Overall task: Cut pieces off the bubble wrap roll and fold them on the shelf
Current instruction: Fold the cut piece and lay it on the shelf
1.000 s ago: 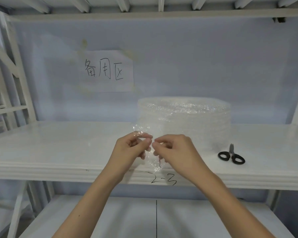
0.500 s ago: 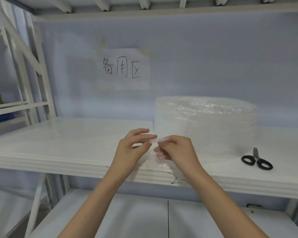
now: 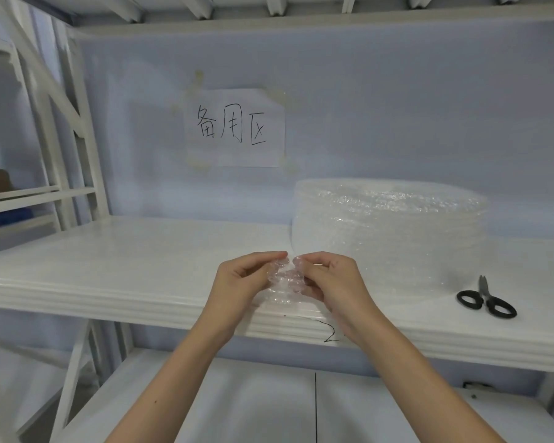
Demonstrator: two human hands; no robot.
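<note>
2 hands held 1 small bubble wrap piece (image 3: 283, 281) above the front edge of the shelf (image 3: 141, 266). Left hand (image 3: 240, 282) pinched its left side between thumb and fingers; right hand (image 3: 330, 281) pinched its right side. Bubble wrap roll (image 3: 387, 231) stood upright just behind them. Scissors (image 3: 485, 298) lay on the shelf, right of the roll.

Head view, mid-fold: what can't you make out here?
- Small clear bubble wrap piece: its folds and edges, partly hidden by the left hand and right hand pinching it.
- Large clear bubble wrap roll: its loose end, lost in the transparent layers.
- Black writing on the white shelf edge: partly covered by the right wrist.
</note>
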